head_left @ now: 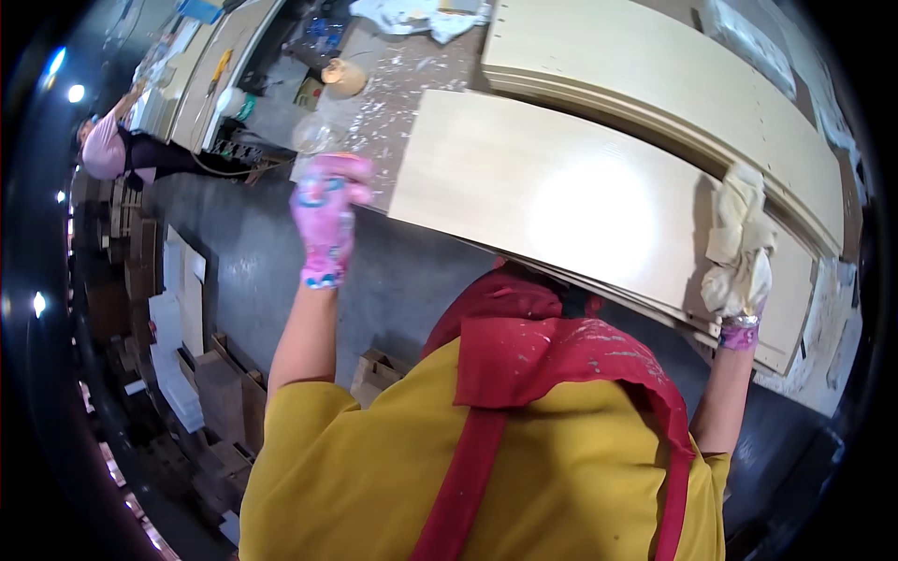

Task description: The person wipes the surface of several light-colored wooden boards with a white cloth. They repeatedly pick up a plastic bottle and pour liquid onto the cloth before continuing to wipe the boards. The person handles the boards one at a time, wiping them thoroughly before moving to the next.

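A long cream board (486, 168) lies flat on top of other boards in front of me. My right hand (739, 323), in a pink glove, is closed around a bunched cream cloth (739, 210) and presses it on the board near its right end. The cloth hides most of those fingers. My left hand (327, 210) wears a pink glove with blue marks. It is raised beside the worktable's left corner, apart from the board, with its fingers curled in and nothing showing in them.
Beyond the board stands another stack of cream boards (645, 75). White flecks litter the brown tabletop (388, 93), near a tan cup-like container (344, 78) and a white cloth (426, 17). At far left a person (122, 154) works at another bench. Boards and boxes (220, 393) stand on the floor.
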`<state>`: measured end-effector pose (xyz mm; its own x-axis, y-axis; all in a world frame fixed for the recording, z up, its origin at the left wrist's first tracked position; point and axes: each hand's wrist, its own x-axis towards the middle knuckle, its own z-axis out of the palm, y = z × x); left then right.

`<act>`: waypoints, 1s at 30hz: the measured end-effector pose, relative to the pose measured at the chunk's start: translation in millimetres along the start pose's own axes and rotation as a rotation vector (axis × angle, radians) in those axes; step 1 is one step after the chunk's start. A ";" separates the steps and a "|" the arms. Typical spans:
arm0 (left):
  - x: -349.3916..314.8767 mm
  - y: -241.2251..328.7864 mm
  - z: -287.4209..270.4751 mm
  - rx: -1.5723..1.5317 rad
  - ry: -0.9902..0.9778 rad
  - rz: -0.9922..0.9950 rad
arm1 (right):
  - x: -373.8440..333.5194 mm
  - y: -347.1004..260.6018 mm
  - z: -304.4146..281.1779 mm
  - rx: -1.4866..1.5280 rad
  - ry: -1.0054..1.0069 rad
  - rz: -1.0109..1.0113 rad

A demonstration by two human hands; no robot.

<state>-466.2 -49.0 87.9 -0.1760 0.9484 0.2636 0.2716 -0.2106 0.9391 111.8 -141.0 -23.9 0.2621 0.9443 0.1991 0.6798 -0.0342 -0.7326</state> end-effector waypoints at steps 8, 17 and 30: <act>83.8 -108.1 -104.6 -0.050 0.477 -0.112 | 22.9 -87.8 111.5 0.202 -0.175 -0.044; 142.2 -157.0 -87.8 0.095 0.484 0.076 | 21.9 -152.4 128.9 0.278 -0.332 -0.095; 59.6 19.8 66.4 1.042 -0.752 0.715 | 23.9 -241.9 186.7 1.997 -0.621 0.756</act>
<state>-408.6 19.0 107.6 0.7205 0.6841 0.1132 0.6889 -0.7248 -0.0050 -174.3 -49.0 36.6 -0.3982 0.8883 -0.2289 -0.8882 -0.4357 -0.1458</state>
